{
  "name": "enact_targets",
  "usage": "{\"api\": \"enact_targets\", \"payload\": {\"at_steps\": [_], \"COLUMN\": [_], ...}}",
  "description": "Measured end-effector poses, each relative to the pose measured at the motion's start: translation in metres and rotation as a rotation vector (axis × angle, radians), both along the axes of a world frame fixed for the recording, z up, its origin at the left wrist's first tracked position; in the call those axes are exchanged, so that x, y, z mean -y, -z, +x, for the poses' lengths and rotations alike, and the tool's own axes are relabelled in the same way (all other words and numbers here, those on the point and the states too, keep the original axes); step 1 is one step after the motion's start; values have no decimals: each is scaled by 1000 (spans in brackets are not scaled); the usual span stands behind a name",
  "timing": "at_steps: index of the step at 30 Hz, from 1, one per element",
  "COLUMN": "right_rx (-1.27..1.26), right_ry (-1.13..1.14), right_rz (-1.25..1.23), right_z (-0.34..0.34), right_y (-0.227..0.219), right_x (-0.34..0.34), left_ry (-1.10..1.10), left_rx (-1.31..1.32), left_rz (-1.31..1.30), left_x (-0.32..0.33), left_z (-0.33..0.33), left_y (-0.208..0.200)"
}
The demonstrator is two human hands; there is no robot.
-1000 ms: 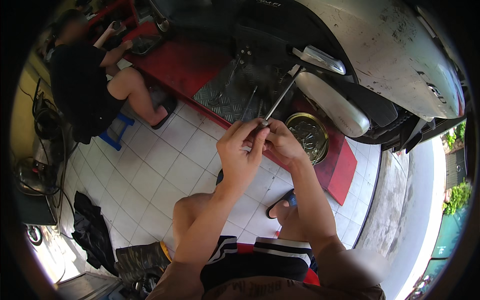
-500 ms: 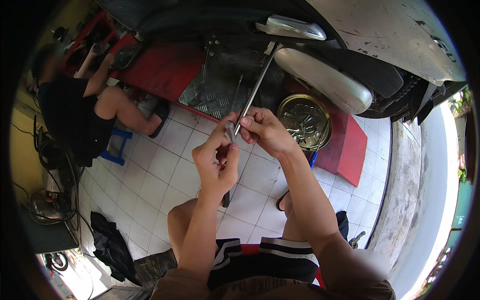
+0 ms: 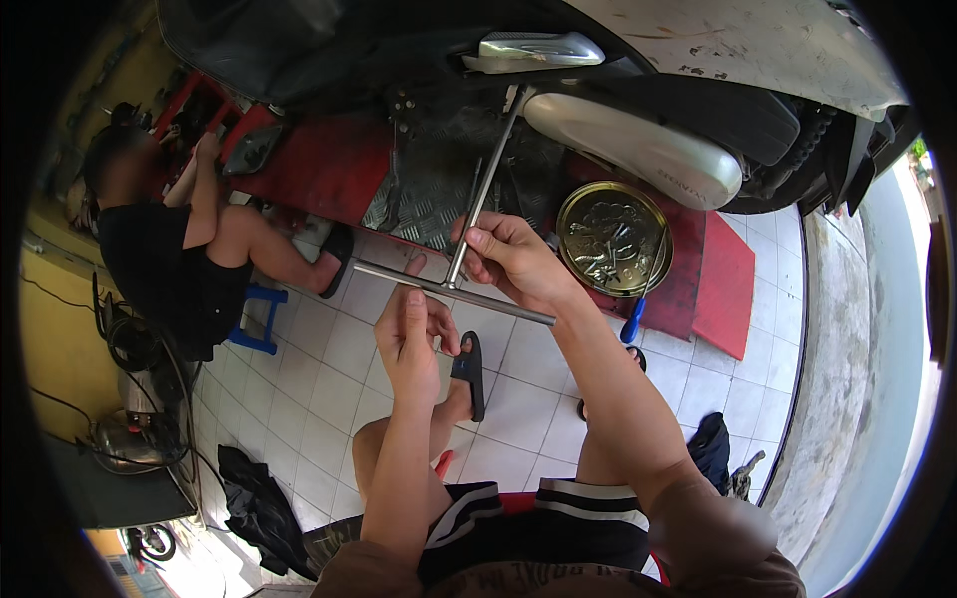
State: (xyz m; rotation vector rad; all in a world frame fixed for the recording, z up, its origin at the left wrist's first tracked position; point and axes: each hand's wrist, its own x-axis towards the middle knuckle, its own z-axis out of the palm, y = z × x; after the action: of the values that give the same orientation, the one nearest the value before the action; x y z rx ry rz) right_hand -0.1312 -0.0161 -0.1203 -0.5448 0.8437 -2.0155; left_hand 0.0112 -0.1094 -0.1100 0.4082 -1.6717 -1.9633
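Observation:
My right hand point(image 3: 513, 257) is closed around the shaft of a metal T-handle wrench point(image 3: 490, 174), just above its crossbar. The shaft slants away to the upper right, its far end against the underside of a motor scooter beside the long silver engine cover point(image 3: 628, 149). Below the crossbar's left half is my left hand point(image 3: 411, 339), fingers apart and not wrapped round it. The left thumb and index finger lie against or very near the bar; exact contact is hard to tell.
On the red stand point(image 3: 723, 279) sits a round gold tray point(image 3: 565, 274) holding small metal parts. A blue-handled screwdriver point(image 3: 632, 324) leans on its rim. More tools lie on the checkered metal plate point(image 3: 429, 224). At left, another person point(image 3: 150, 239) sits on a blue stool point(image 3: 261, 319).
The wrench's crossbar has swung from pointing roughly toward me to lying across my view. My left hand has loosened from its end and opened. The right hand stays on the shaft.

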Motion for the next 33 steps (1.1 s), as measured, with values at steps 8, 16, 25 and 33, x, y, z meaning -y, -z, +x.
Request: {"api": "enact_targets", "payload": {"at_steps": [8, 16, 25, 33], "right_rx": [-279, -356, -376, -218], "right_ry": [3, -29, 45, 51], "right_rz": [204, 142, 220, 136], "right_z": [14, 6, 2, -1], "right_y": [14, 12, 13, 11], "right_x": [3, 11, 11, 8], "left_ry": [-97, 185, -47, 167], "left_rx": [52, -21, 85, 250], "left_rz": [-210, -979, -144, -896], "left_x": [-10, -17, 6, -12], "left_z": [-6, 8, 10, 11], "left_y": [-3, 1, 12, 10]}}
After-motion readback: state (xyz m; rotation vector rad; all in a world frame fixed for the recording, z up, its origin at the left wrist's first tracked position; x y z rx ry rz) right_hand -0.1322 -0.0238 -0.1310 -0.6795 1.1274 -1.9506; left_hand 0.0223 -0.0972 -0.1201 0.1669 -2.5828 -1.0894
